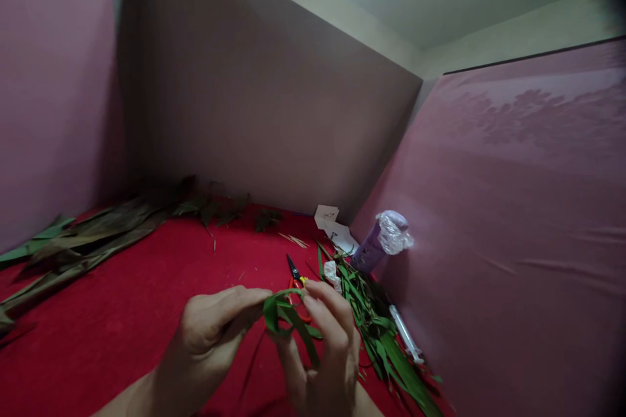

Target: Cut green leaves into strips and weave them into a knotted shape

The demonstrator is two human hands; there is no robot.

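Two hands share one leaf strip [270,314]: the left hand [210,332] pinches it with thumb and fingers, and the right hand [327,345] grips it between raised fingertips and a thumb below. The strip lies in the gap between them, its curled bend nearer the left fingertips, its tail slanting down and right toward the right palm. Just beyond, scissors [293,267] rest on the cloth [147,293], blades pointing away, handles partly hidden by strip and fingers. A leaf pile [359,303] runs along the right; farther off are sticks [294,240] and a bottle [369,251].
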